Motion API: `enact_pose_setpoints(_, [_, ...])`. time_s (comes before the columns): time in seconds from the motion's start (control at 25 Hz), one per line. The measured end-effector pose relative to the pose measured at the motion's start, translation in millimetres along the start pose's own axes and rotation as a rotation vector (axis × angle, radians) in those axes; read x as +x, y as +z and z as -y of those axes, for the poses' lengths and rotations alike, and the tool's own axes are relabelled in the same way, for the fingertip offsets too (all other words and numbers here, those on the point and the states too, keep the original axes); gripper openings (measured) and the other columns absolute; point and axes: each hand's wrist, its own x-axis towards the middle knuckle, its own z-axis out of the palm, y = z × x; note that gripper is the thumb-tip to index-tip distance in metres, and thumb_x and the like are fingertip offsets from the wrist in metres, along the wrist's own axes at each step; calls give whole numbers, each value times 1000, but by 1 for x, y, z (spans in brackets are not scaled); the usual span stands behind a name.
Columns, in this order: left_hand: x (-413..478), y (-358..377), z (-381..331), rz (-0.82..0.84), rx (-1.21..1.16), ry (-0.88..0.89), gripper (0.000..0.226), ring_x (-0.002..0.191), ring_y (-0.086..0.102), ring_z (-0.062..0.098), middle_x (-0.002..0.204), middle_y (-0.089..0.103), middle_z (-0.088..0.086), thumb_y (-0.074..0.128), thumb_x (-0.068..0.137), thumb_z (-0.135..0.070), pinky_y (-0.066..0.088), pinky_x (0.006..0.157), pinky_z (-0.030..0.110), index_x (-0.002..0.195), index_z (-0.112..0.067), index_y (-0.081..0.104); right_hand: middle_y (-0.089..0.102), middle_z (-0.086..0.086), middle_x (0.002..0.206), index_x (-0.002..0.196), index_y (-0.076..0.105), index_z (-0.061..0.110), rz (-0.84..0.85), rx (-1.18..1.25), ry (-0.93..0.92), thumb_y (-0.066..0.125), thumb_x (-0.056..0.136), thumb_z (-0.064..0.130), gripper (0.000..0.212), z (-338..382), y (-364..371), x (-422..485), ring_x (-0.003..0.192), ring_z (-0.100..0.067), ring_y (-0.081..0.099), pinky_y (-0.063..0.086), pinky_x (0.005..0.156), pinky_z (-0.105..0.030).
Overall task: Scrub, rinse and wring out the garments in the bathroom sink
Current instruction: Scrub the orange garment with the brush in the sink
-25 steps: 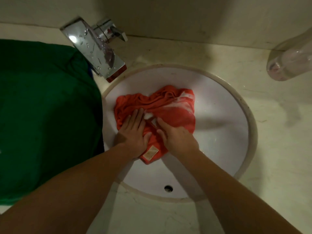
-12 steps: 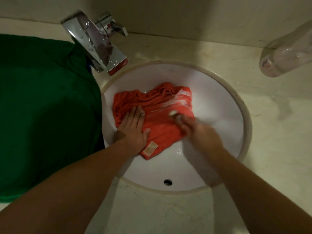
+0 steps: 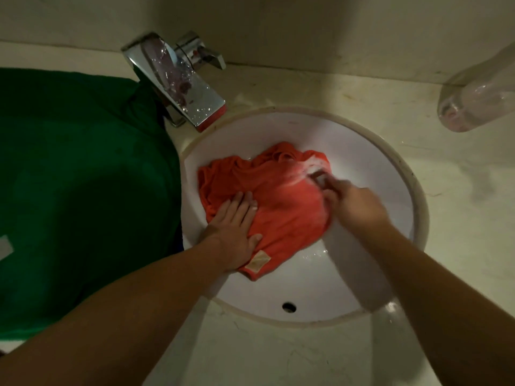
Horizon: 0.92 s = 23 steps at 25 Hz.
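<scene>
Left hand [image 3: 237, 218] lies flat, pinning the garment [image 3: 278, 215] in the sink [image 3: 384, 174]; right hand [image 3: 354, 203] clutches soap [image 3: 320, 175]. Wet, it could squirt free.

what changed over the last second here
The right hand moved from beside the left hand away and rightward across the orange garment to its far right edge, where white suds show; its grip is blurred. The left hand stayed flat on the garment; green cloth and tap unchanged.
</scene>
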Motion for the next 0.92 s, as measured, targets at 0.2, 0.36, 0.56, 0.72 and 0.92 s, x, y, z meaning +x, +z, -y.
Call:
enact_pose_setpoints(0.2, [-1,4,2,-61,-85,48,79,150,30,35,160,32,20,29,92,-55,16,120,46,151,-3,42,69,-16,125,148,50,36,-18,95,-183,46,104,43,44,59,32,-15,108,-41,66,53,92,-44])
enact_pose_setpoints(0.36, [1,5,3,-59,-87,40,80,153,19,33,164,23,17,23,95,-57,10,122,45,156,-5,27,68,-17,126,147,52,34,-6,49,-122,47,106,39,41,41,18,2,111,-41,65,49,92,-41])
enact_pose_setpoints(0.56, [3,-7,-1,-35,-81,53,76,142,39,36,155,43,16,27,94,-57,23,116,47,149,-9,46,66,-26,125,149,51,29,-63,93,44,52,104,37,45,17,6,0,110,-46,63,52,92,-48])
enact_pose_setpoints(0.72, [36,-38,14,-171,-112,-138,58,120,56,38,132,62,20,40,91,-43,41,100,45,129,-6,62,65,-19,133,150,44,42,82,142,-115,44,104,50,47,48,42,-20,114,-43,64,54,94,-47])
enact_pose_setpoints(0.92, [27,1,41,-254,-48,-107,71,145,36,41,155,39,26,40,97,-49,16,123,50,146,2,47,66,-17,131,150,46,38,-107,158,124,47,105,40,45,28,25,-8,113,-42,64,50,93,-43])
